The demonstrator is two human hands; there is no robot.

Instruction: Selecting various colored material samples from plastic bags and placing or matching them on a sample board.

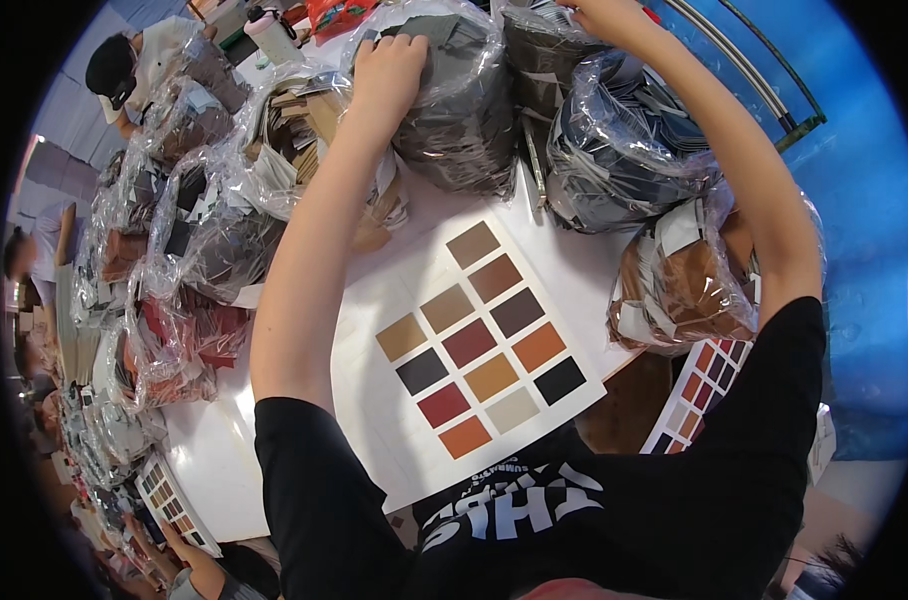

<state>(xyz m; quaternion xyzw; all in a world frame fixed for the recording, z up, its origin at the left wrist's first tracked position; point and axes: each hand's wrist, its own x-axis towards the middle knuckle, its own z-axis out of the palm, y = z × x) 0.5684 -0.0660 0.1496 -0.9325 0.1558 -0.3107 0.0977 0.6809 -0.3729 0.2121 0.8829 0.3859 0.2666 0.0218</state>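
Observation:
My left hand (389, 68) lies at the top of a clear plastic bag (454, 150) packed with grey swatches (459, 50). Its fingers curl over the grey pieces at the bag's mouth and look closed on them. My right hand (596, 14) reaches to the upper edge of the view, above another bag of grey-brown pieces (544, 45); its fingertips are largely cut off. Between my arms a white sample card (374, 400) lies on the white table, with several rows of brown, red, orange, beige and black rectangles.
More plastic bags hold dark blue-grey (614, 150), brown (674, 275), tan (294, 125) and red pieces (189, 335). Further sample cards (696, 395) lie at the right and lower left. A metal rail (739, 60) stands by a blue sheet (864, 200). Other people work along the left.

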